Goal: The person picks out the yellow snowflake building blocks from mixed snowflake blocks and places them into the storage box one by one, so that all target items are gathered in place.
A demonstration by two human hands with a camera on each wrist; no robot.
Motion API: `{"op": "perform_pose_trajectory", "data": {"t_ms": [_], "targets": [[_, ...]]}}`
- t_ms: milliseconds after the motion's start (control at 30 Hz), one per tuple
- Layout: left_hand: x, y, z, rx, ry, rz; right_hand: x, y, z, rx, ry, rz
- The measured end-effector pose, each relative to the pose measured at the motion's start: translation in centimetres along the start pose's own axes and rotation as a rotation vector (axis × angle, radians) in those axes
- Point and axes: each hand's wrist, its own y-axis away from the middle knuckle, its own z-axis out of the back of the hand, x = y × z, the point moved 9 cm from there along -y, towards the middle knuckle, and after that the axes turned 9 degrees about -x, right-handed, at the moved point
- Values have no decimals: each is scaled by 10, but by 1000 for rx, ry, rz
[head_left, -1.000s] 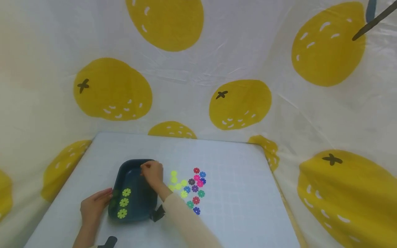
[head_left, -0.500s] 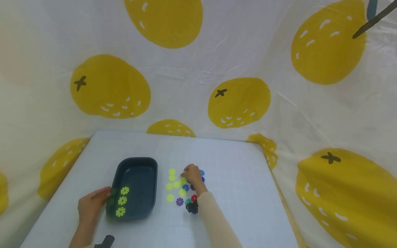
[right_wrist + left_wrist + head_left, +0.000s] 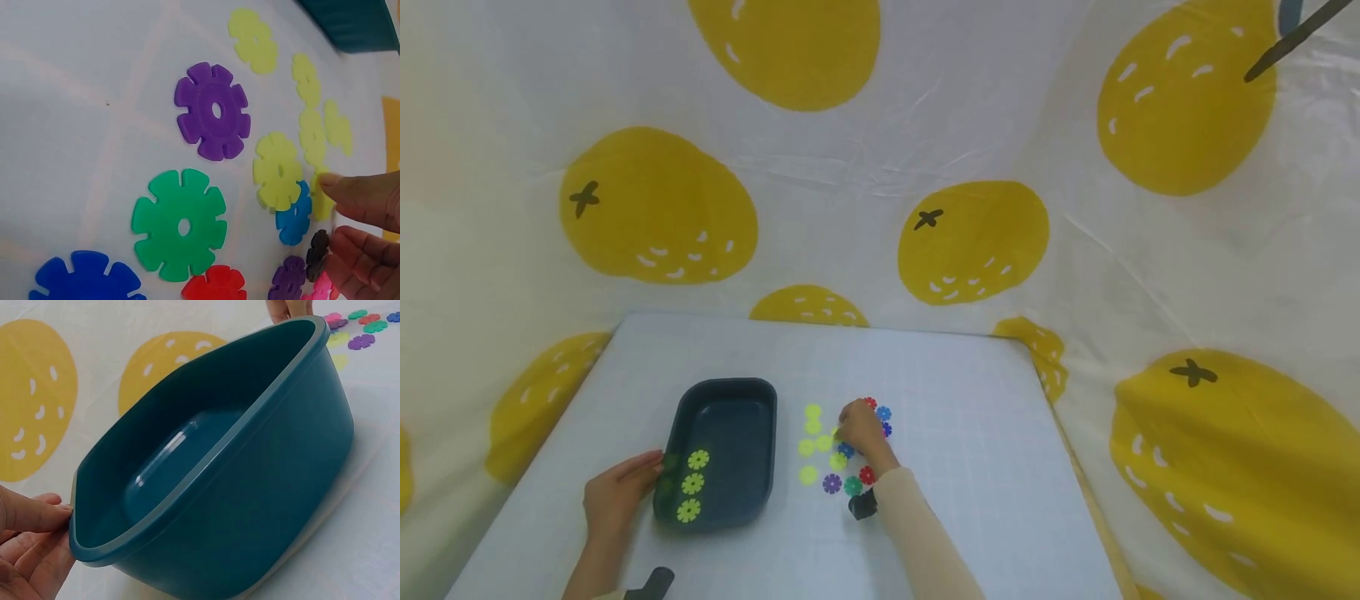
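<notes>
My left hand [image 3: 617, 496] grips the left side of a dark teal plastic basin [image 3: 269, 469], thumb at the rim and the other fingers against the outside. Three yellow-green notched discs [image 3: 692, 483] lie in a column along the basin's left side. To the right of the basin, my right hand [image 3: 861, 429] is down among loose interlocking discs. In the right wrist view its thumb and fingertips pinch a yellow disc [image 3: 321, 199] at its edge. Close by lie another yellow disc [image 3: 275, 170] and a blue disc [image 3: 294, 215], overlapping. My right hand hides several discs in the head view.
Several yellow discs [image 3: 813, 412] lie between basin and hand. Purple [image 3: 212, 111], green [image 3: 181, 226] and red discs [image 3: 215, 286] are scattered nearer me. The white table [image 3: 985, 467] is backed by a lemon-print curtain [image 3: 827, 200]. A dark strap end [image 3: 862, 504] hangs at my right wrist.
My right hand has moved from over the basin's far right corner to the discs on the right, then slightly lower onto a yellow one. My left hand stays at the basin.
</notes>
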Motion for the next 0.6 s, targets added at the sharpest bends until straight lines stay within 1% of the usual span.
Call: {"op": "perform_pose_trajectory", "data": {"t_ms": [133, 333, 467, 533, 600], "targets": [[2, -2, -1, 5, 13, 6, 0, 0, -2, 19, 19, 2], [4, -2, -1, 7, 21, 18, -4, 1, -3, 86, -12, -38], [2, -1, -1, 3, 18, 9, -3, 0, -3, 93, -29, -17], [0, 0, 0, -1, 12, 0, -4, -3, -4, 84, -66, -21], [-1, 1, 0, -1, 20, 0, -8, -7, -5, 78, -176, -54]]}}
